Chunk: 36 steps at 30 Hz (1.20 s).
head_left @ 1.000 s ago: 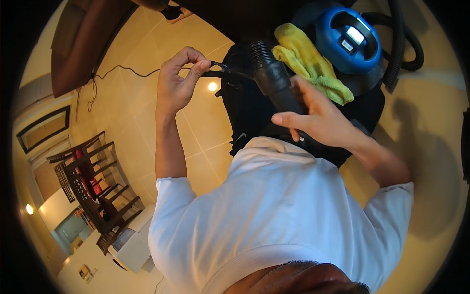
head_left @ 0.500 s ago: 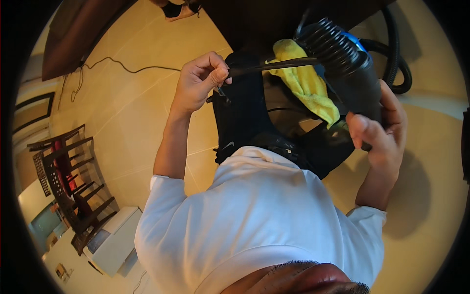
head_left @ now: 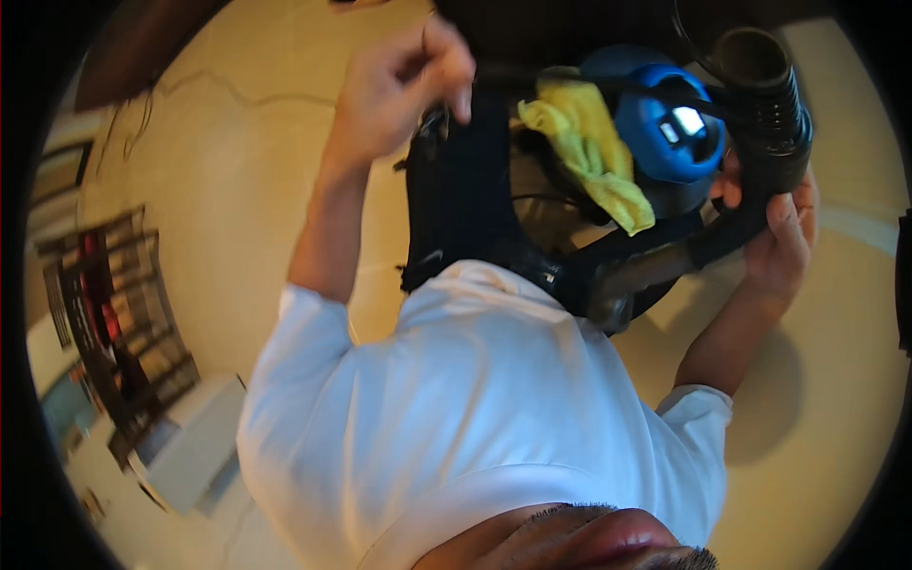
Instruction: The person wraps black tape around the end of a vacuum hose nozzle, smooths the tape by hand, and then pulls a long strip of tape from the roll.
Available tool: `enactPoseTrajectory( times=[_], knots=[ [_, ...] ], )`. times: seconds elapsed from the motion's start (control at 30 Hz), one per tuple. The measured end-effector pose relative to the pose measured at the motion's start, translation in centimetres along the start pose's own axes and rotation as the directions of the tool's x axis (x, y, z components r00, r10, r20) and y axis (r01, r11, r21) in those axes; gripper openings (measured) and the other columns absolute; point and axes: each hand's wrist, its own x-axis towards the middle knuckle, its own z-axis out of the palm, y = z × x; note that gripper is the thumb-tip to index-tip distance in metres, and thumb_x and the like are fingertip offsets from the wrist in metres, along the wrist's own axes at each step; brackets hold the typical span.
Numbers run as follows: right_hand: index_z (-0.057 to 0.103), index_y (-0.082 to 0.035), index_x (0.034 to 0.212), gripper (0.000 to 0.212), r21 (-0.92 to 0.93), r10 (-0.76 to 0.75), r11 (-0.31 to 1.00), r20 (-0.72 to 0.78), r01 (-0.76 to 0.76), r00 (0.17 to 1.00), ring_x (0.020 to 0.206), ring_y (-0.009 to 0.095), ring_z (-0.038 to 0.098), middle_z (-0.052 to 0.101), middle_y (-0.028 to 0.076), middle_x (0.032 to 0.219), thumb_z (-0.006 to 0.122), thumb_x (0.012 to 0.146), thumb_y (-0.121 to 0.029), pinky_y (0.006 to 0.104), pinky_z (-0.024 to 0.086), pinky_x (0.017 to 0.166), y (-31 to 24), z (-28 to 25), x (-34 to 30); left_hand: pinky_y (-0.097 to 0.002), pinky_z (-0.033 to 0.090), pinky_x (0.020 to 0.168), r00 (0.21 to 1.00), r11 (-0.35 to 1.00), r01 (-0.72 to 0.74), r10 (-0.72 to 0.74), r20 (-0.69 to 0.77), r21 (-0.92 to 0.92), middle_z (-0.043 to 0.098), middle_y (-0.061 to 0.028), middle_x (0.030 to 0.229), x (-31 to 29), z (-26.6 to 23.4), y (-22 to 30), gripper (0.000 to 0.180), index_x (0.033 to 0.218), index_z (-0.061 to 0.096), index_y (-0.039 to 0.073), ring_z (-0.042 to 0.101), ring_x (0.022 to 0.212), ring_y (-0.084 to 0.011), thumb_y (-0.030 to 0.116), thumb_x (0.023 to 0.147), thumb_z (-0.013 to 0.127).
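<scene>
My right hand (head_left: 790, 228) is closed around the black vacuum hose handle (head_left: 741, 225), a curved tube with a ribbed hose section (head_left: 777, 119) and an open round end facing up. My left hand (head_left: 389, 95) is raised, with thumb and fingers pinched together. From it a thin black strip (head_left: 655, 92), perhaps tape, stretches across to the ribbed section. Between my hands a blue and black vacuum cleaner (head_left: 635, 128) stands at my knees. A yellow cloth (head_left: 587, 152) is draped over its left side.
A dark table (head_left: 551, 28) overhangs the far side. On the left are a dark slatted chair (head_left: 133, 304) and a white box-like unit (head_left: 195, 446). A thin cable (head_left: 228, 87) runs along the tiled floor.
My right hand has turned the hose, so its open end now faces up, and moved right. My left hand rose slightly. The blue vacuum top has come into sight.
</scene>
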Motion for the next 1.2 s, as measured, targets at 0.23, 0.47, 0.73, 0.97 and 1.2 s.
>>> enactPoseTrajectory(
  times=[0.23, 0.47, 0.73, 0.97, 1.2],
  knots=[
    [0.055, 0.01, 0.132, 0.044, -0.105, -0.056, 0.992, 0.164, 0.074, 0.985, 0.086, 0.015, 0.057, 0.064, 0.014, 0.103, 0.06, 0.104, -0.024, 0.0265, 0.045, 0.078, -0.4, 0.0, 2.0, -0.0162, 0.037, 0.051, 0.999, 0.924, 0.029, -0.012, -0.048, 0.38, 0.061, 0.0058, 0.071, 2.6, -5.2, 7.6, 0.026, 0.086, 0.066, 0.009, 0.053, 0.058, -0.0004, 0.031, 0.095, 0.079],
    [0.024, 0.016, 0.153, 0.069, 0.343, -0.18, 0.937, 0.314, 0.065, 0.932, 0.092, 0.017, 0.051, 0.048, 0.018, 0.125, 0.051, 0.11, -0.031, 0.0291, 0.046, 0.079, -4.1, 0.2, 5.8, -0.0188, 0.046, 0.055, 0.959, 0.901, -0.258, 0.197, 0.202, 0.347, 0.053, 0.0057, 0.063, 8.4, -7.1, 14.9, 0.052, 0.083, 0.065, 0.01, 0.049, 0.053, -0.0024, 0.059, 0.099, 0.061],
    [0.051, 0.009, 0.13, 0.042, 0.174, -0.309, 0.942, 0.104, 0.289, 0.945, 0.079, 0.015, 0.057, 0.06, 0.019, 0.11, 0.052, 0.11, -0.028, 0.0267, 0.048, 0.068, -5.6, 2.5, 3.9, -0.0217, 0.044, 0.059, 0.909, 0.989, -0.144, 0.137, 0.394, -0.012, 0.058, 0.0015, 0.074, 11.1, -8.7, 16.6, 0.047, 0.101, 0.065, 0.004, 0.05, 0.06, -0.0077, 0.05, 0.098, 0.067],
    [0.053, 0.006, 0.125, 0.039, 0.24, -0.224, 0.948, 0.039, 0.209, 0.974, 0.076, 0.013, 0.057, 0.062, 0.014, 0.105, 0.058, 0.108, -0.028, 0.0259, 0.048, 0.066, -5.8, 1.9, 3.4, -0.0211, 0.047, 0.065, 0.981, 0.99, 0.14, -0.139, 0.134, 0.006, 0.063, 0.0028, 0.073, 9.1, -9.1, 17.9, 0.025, 0.105, 0.071, 0.002, 0.058, 0.07, -0.0056, 0.024, 0.095, 0.078],
    [0.06, 0.004, 0.118, 0.032, 0.067, -0.329, 0.942, -0.024, 0.33, 0.944, 0.074, 0.011, 0.058, 0.064, 0.01, 0.092, 0.061, 0.106, -0.026, 0.024, 0.047, 0.066, -7.2, 4.2, 5.0, -0.0204, 0.042, 0.06, 0.905, 0.581, -0.269, 0.425, -0.005, 0.769, 0.066, 0.0029, 0.078, 12.7, -8.2, 20.4, 0.005, 0.096, 0.076, 0.004, 0.054, 0.069, -0.0011, 0.008, 0.097, 0.074]
  ],
)
